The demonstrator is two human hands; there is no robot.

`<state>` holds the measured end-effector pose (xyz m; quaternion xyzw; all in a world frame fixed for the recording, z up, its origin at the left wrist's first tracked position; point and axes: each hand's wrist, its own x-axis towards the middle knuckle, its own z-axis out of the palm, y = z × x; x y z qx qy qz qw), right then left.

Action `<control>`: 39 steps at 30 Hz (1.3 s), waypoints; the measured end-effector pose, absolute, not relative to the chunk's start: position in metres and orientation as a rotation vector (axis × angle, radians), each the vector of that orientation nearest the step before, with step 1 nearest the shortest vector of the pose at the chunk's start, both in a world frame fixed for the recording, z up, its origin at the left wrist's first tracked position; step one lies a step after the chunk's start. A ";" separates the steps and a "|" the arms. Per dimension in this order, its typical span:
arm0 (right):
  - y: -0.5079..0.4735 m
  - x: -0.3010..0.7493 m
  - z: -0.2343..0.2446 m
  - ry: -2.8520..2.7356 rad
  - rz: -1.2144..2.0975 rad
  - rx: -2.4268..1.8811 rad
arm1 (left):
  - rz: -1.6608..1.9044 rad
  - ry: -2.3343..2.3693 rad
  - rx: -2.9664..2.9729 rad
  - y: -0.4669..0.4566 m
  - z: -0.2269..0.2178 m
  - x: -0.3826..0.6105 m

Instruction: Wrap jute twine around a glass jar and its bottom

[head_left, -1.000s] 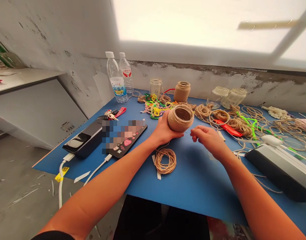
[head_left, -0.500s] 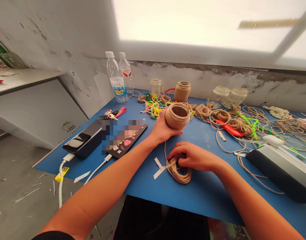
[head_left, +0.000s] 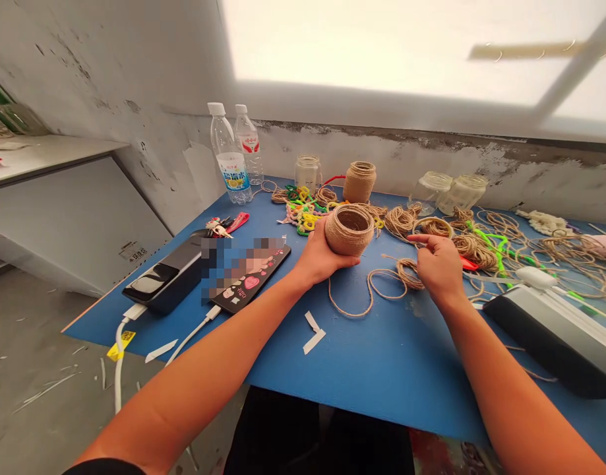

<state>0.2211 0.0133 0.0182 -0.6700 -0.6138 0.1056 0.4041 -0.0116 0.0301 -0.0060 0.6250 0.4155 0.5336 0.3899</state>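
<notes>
My left hand (head_left: 322, 256) is wrapped round the left side of a jar (head_left: 349, 239) covered in wound twine. The jar's mouth faces up and towards me. A strand of twine (head_left: 355, 315) runs from below the jar across the table to a small loose coil of twine (head_left: 405, 276). Beside that coil is my right hand (head_left: 438, 267), its index finger stretched out to the left, at the near edge of a tape roll (head_left: 432, 227). Its lower fingers are partly hidden, and I see nothing gripped in it.
Another twine-wrapped jar (head_left: 360, 182) and bare glass jars (head_left: 307, 173) stand at the back, among twine bundles and coloured pipe cleaners. Two bottles (head_left: 231, 158) stand back left. A phone (head_left: 253, 280) and a dark device (head_left: 171, 270) lie left; a grey-black box (head_left: 554, 336) sits right.
My right hand has let go of the twine coil and moved right and away from me, towards the tape roll. The coil now lies farther back and right. My left hand still holds the jar.
</notes>
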 end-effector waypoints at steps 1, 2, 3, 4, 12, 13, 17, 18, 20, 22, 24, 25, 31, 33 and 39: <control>0.011 0.216 0.020 -1.519 0.225 -1.673 | 1.359 1.054 1.588 0.030 -0.006 -0.012; 0.007 0.208 0.022 -1.509 0.195 -1.653 | 1.362 1.056 1.587 0.030 -0.007 -0.012; 0.003 0.200 0.023 -1.580 0.259 -1.595 | 1.363 1.059 1.584 0.030 -0.007 -0.012; -0.001 0.192 0.024 -1.736 0.382 -1.547 | 1.362 1.063 1.581 0.030 -0.007 -0.012; -0.001 0.186 0.004 -2.099 0.457 -1.705 | 1.325 1.127 1.532 0.026 -0.002 -0.012; 0.004 0.193 0.001 -2.064 0.444 -1.717 | 1.328 1.122 1.528 0.026 -0.002 -0.012; 0.023 0.223 -0.006 -1.859 0.380 -1.796 | 1.337 1.094 1.508 0.027 -0.003 -0.012; 0.027 0.230 -0.006 -1.798 0.369 -1.818 | 1.335 1.092 1.506 0.028 -0.003 -0.012; 0.030 0.240 -0.005 -1.685 0.352 -1.833 | 1.325 1.098 1.509 0.027 -0.002 -0.013; 0.030 0.242 -0.001 -1.601 0.326 -1.794 | 1.313 1.106 1.510 0.026 -0.001 -0.013; 0.025 0.234 0.004 -1.565 0.316 -1.708 | 1.310 1.112 1.509 0.025 0.000 -0.013; 0.022 0.227 0.006 -1.569 0.339 -1.645 | 1.315 1.110 1.510 0.025 0.001 -0.013; 0.003 0.170 0.010 -1.645 0.973 -1.053 | 1.317 0.977 1.467 0.022 -0.002 -0.008; 0.001 0.160 0.011 -1.620 1.073 -0.958 | 1.311 0.926 1.440 0.020 -0.002 -0.006; -0.001 0.162 0.016 -1.585 1.055 -1.068 | 1.132 0.831 1.343 0.011 0.011 -0.005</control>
